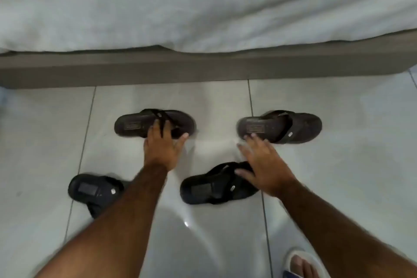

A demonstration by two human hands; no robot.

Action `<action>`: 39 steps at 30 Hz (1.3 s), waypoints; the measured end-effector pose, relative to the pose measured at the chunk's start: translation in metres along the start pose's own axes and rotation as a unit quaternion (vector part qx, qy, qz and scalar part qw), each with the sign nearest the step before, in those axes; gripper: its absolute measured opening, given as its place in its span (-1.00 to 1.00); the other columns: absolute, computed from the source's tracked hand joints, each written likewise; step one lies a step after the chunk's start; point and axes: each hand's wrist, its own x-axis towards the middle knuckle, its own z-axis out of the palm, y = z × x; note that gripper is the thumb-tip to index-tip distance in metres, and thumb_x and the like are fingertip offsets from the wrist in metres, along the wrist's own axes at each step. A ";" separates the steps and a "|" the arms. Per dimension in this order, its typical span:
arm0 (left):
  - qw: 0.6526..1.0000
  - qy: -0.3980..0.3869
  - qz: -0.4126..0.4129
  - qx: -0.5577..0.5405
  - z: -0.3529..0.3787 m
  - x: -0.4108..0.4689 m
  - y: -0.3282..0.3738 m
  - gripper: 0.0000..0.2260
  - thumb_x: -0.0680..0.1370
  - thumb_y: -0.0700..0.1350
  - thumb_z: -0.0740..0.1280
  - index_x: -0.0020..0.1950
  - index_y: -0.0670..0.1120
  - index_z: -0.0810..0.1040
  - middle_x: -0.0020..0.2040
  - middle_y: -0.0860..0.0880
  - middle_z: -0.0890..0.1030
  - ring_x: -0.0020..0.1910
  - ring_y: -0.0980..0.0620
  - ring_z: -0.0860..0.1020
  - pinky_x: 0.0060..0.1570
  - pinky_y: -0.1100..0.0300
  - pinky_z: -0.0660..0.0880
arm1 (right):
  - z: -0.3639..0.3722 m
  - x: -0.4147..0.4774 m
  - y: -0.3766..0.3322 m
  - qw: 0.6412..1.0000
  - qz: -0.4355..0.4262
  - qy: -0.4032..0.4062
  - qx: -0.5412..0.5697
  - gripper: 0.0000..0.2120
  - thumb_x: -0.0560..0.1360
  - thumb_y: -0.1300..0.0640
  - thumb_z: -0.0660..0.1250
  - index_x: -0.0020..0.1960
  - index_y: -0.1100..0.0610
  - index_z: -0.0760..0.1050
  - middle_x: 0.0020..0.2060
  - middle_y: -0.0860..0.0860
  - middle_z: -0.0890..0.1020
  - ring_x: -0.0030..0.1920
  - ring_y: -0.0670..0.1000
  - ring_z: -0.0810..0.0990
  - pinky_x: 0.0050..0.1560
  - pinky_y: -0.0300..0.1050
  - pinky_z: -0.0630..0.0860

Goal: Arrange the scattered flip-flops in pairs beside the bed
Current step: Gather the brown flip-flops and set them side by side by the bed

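Several flip-flops lie sideways on the pale tiled floor. A brown flip-flop (133,124) lies nearest the bed on the left; my left hand (164,147) reaches onto it, fingers at its straps. A second brown flip-flop (293,126) lies to the right; my right hand (262,166) hovers spread just in front of its heel, holding nothing. A black flip-flop (209,187) lies under my right hand's palm side. Another black flip-flop (90,189) lies at lower left, partly hidden by my left forearm.
The bed's grey wooden base (203,67) runs across the view, with white bedding (203,2) hanging over it. My foot in a white slipper (300,265) stands at the bottom right. Bare tiles (349,165) spread to the right.
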 end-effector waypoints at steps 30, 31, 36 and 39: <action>0.986 -0.149 0.069 0.041 0.041 0.095 0.175 -0.32 0.65 0.16 0.11 0.64 -0.06 -0.12 0.59 -0.23 0.24 0.48 -0.30 0.34 0.42 -0.08 0.33 | 0.028 -0.008 0.104 0.961 0.257 -0.036 0.094 -0.24 0.49 -0.26 0.25 0.60 -0.14 0.05 0.59 0.03 -0.39 0.57 0.21 0.19 0.43 0.19 0.40; 0.983 -0.157 0.099 0.015 0.045 0.093 0.186 -0.32 0.65 0.14 0.13 0.65 -0.06 -0.12 0.60 -0.21 0.22 0.50 -0.29 0.32 0.45 -0.07 0.31 | 0.025 -0.008 0.105 0.961 0.257 -0.046 0.093 -0.25 0.50 -0.26 0.25 0.60 -0.15 0.04 0.59 0.04 -0.37 0.56 0.22 0.20 0.43 0.20 0.39; 0.984 -0.065 0.153 -0.060 0.059 0.062 0.202 -0.41 0.64 0.02 0.19 0.61 -0.13 0.09 0.60 -0.20 0.18 0.47 -0.27 0.34 0.37 -0.14 0.41 | -0.008 0.001 0.109 0.952 0.285 0.085 0.070 -0.36 0.55 -0.18 0.11 0.59 -0.07 0.07 0.58 0.18 0.15 0.37 0.27 0.45 0.28 0.24 0.50; 0.980 0.050 0.188 -0.044 0.074 0.021 0.193 -0.56 0.62 -0.02 0.19 0.47 -0.16 0.37 0.45 -0.19 0.39 0.35 -0.22 0.44 0.26 -0.07 0.47 | -0.032 0.028 0.108 0.943 0.277 0.177 0.053 -0.43 0.61 -0.11 0.08 0.58 0.00 0.14 0.55 0.19 0.25 0.45 0.25 0.36 0.36 0.26 0.43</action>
